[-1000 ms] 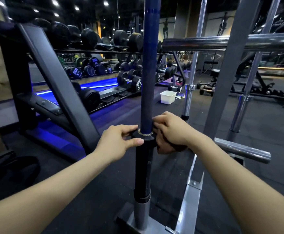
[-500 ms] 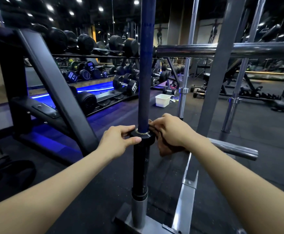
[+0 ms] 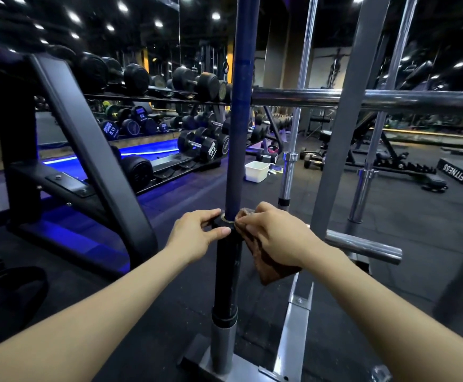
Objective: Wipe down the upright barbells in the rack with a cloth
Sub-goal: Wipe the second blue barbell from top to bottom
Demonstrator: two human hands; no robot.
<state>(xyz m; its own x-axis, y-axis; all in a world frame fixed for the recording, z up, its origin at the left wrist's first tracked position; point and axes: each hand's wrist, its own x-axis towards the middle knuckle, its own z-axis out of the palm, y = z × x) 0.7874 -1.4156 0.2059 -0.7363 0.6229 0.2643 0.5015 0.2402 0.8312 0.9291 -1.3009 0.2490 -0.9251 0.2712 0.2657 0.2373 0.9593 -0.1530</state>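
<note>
A blue upright barbell (image 3: 240,133) stands in the grey rack (image 3: 293,326), its black sleeve (image 3: 226,274) running down into the base. My left hand (image 3: 197,234) grips the black collar at the top of the sleeve from the left. My right hand (image 3: 273,234) holds a brown cloth (image 3: 269,268) against the collar's right side; part of the cloth hangs below the hand. Two chrome barbells (image 3: 293,139) (image 3: 373,150) stand upright further back in the rack.
A grey rack post (image 3: 343,128) and chrome horizontal bars (image 3: 362,99) (image 3: 362,245) sit right of my hands. A black dumbbell rack (image 3: 87,150) with several dumbbells fills the left. A white tub (image 3: 256,171) sits on the dark floor behind. Benches stand far right.
The view has shifted slightly. My right hand has slid back a little from the collar, showing more of the cloth hanging below it. My left hand keeps its grip on the collar.
</note>
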